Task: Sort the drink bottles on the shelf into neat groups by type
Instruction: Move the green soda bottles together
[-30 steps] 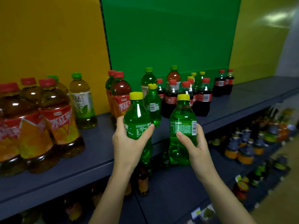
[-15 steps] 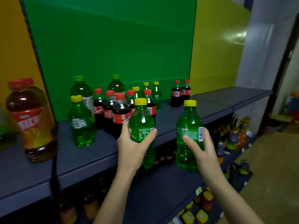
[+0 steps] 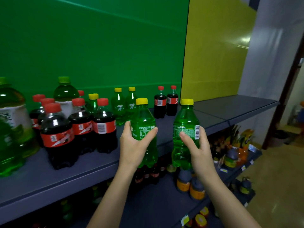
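Two bottles were held upright in front of the shelf's (image 3: pixel 230 109) front lip, side by side but apart, neither standing on it. The left hand (image 3: pixel 134 145) grasped the left Sprite (image 3: pixel 144 119) round its label, thumb on one side and fingers (image 3: pixel 126 129) curled round the other. The right hand (image 3: pixel 199 145) grasped the right Sprite (image 3: pixel 185 119) the same way, its barcode showing just beside the fingers (image 3: pixel 202 134). The grip at mid-body kept each bottle plumb with its yellow cap up, apparently so that both could be set down on their bases together.

Behind them, near the green panel (image 3: pixel 98 46), two more Sprites (image 3: pixel 125 107) stood together at the back of the shelf. That looked the likeliest home for the two in hand. Just to the right of those stood a pair of colas (image 3: pixel 166 102), close beside each other.

To the left, a cluster of colas (image 3: pixel 79 127) crowded the front of the shelf. One yellow-capped bottle (image 3: pixel 93 102) was lodged among them, out of its group by the look of it. Large green-capped tea bottles (image 3: pixel 11 129) stood at the far left, one of them behind the colas.

The sorting seemed only partly done: like stood with like in places, but the kinds were mixed toward the left. The shelf ran on to the right before a yellow panel (image 3: pixel 213 55). The lower shelves (image 3: pixel 156 203) held more bottles, too dim to tell apart.
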`<state>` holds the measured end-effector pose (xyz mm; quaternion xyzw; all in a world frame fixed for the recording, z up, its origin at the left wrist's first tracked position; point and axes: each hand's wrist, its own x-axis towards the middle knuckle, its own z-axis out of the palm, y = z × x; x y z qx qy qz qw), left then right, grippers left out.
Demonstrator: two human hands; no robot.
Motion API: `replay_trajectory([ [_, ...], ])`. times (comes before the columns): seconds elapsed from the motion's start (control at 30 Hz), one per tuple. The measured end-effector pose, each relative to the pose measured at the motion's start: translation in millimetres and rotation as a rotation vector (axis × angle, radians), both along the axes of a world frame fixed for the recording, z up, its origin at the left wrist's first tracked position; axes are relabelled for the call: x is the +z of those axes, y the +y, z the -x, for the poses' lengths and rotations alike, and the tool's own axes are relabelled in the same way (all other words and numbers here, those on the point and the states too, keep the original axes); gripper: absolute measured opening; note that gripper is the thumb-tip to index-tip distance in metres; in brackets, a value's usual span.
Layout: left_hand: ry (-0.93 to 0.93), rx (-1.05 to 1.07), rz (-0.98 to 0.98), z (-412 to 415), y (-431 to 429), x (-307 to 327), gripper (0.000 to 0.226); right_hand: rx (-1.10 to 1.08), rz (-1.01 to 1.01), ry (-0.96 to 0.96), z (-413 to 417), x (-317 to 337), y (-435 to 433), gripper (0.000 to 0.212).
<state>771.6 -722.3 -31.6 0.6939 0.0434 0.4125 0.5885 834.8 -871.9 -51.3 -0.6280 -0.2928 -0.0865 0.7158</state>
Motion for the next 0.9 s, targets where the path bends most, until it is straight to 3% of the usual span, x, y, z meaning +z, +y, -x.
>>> replay_trajectory([
  [0.1,-0.009,0.023,-0.004,-33,-1,6,0.031,0.009,-0.012,-0.021,-37,5,4,0.065],
  [0.33,0.005,0.142,-0.031,-97,16,13,0.042,0.078,0.006,-0.052,-110,19,28,0.057],
  [0.43,0.017,0.193,-0.03,-117,19,15,0.045,0.113,0.034,-0.066,-135,20,39,0.066],
  [0.5,0.034,0.234,-0.059,-130,18,17,0.059,0.137,0.068,-0.078,-151,21,43,0.077],
  [0.57,0.022,0.253,-0.074,-143,17,15,0.056,0.179,0.086,-0.078,-166,22,46,0.081],
  [0.9,0.072,0.415,-0.056,-211,-1,3,0.066,0.48,0.22,-0.113,-259,17,39,0.072],
])
